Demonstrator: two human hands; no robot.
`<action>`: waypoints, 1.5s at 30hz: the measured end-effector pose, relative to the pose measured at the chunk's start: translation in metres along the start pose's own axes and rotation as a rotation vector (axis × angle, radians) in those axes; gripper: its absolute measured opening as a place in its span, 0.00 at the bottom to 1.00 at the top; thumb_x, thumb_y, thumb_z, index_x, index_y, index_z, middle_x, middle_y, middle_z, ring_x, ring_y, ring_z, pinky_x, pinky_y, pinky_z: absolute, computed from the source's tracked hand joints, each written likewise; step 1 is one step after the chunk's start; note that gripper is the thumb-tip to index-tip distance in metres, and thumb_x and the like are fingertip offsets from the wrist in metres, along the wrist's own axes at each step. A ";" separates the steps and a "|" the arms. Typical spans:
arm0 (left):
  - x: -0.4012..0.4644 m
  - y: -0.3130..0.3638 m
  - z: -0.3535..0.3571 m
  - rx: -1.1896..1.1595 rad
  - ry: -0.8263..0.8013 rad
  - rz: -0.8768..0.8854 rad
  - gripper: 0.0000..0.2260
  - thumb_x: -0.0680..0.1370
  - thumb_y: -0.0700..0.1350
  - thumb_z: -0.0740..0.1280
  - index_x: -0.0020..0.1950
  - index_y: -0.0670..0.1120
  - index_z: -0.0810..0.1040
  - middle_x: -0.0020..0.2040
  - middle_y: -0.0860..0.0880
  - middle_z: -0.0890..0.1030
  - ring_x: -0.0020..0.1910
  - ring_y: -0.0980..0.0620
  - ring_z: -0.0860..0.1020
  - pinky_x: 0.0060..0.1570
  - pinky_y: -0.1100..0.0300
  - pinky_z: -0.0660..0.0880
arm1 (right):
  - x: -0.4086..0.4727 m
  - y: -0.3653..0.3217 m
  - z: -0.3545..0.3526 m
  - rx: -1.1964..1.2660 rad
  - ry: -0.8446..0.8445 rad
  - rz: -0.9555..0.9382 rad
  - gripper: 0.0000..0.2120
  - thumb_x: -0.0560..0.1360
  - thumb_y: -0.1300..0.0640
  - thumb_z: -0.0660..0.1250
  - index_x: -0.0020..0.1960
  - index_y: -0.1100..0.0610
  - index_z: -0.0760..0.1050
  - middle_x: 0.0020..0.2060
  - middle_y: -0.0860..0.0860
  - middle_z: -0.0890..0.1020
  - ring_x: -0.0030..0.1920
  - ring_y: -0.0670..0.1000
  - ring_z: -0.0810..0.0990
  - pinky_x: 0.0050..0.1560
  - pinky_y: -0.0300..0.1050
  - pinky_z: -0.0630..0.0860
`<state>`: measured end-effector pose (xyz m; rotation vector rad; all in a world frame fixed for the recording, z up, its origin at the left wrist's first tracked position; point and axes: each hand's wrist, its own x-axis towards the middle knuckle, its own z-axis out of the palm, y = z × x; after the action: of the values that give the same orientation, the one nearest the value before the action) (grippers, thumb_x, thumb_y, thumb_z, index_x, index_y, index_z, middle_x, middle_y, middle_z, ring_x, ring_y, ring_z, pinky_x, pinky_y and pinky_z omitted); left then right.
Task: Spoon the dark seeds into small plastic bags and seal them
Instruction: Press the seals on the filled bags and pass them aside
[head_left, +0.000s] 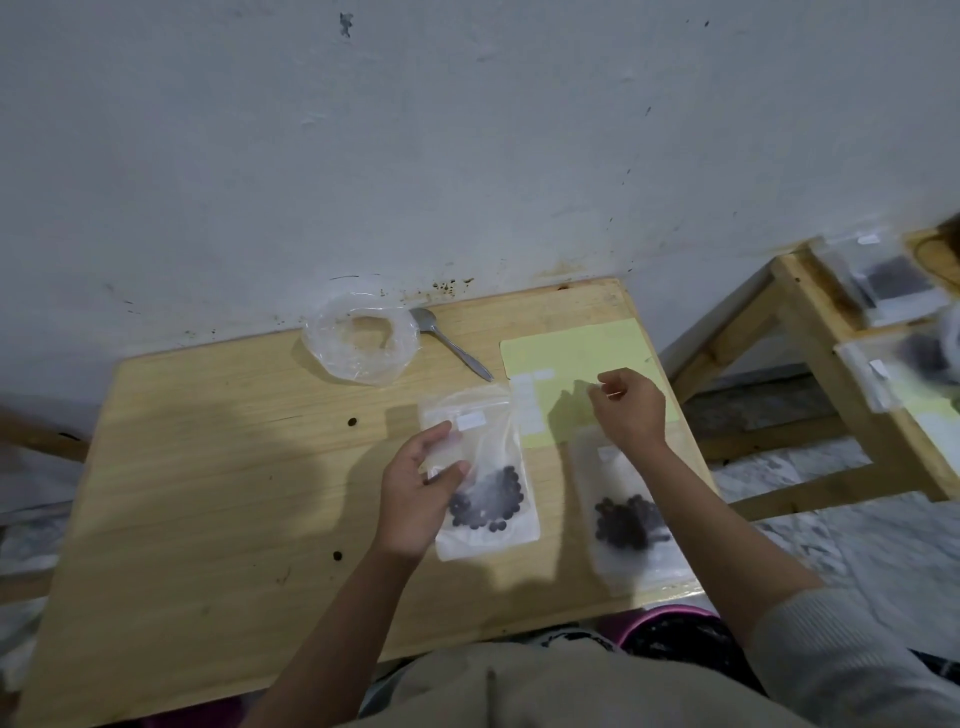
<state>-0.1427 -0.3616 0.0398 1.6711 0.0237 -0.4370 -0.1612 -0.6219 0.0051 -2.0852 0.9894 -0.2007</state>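
My left hand (415, 499) holds the bag (483, 478) at its 9 o'clock edge, thumb across the front; the seeds (485, 504) sit at the bag's 6 o'clock end. My right hand (628, 405) hovers over the yellow sheet (587, 353), fingers curled; I cannot tell whether they pinch anything. Risk: an incompletely pressed seal lets seeds spill. The spoon (452, 343) lies at 12 o'clock.
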 end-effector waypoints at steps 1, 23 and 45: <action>0.001 0.001 0.005 -0.006 -0.014 -0.002 0.20 0.73 0.31 0.70 0.61 0.47 0.77 0.60 0.56 0.78 0.57 0.68 0.75 0.49 0.70 0.75 | -0.011 -0.005 -0.001 0.075 -0.035 -0.036 0.09 0.73 0.55 0.70 0.51 0.59 0.80 0.39 0.52 0.82 0.39 0.50 0.79 0.45 0.41 0.73; 0.036 -0.040 0.030 0.753 0.136 -0.256 0.26 0.69 0.47 0.76 0.66 0.53 0.72 0.66 0.41 0.65 0.60 0.39 0.71 0.53 0.49 0.75 | -0.078 0.053 -0.033 -0.183 -0.081 0.038 0.20 0.72 0.55 0.71 0.63 0.53 0.75 0.54 0.54 0.74 0.56 0.56 0.73 0.56 0.48 0.73; 0.038 -0.019 0.015 0.210 0.187 -0.083 0.11 0.72 0.33 0.71 0.49 0.46 0.77 0.48 0.51 0.79 0.47 0.52 0.77 0.40 0.72 0.71 | 0.031 0.019 0.009 -0.346 -0.034 -0.002 0.08 0.75 0.58 0.67 0.51 0.59 0.81 0.50 0.57 0.79 0.47 0.59 0.78 0.45 0.47 0.76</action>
<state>-0.1160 -0.3816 0.0094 1.9186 0.1917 -0.3535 -0.1469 -0.6457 -0.0205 -2.3922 1.0603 0.0069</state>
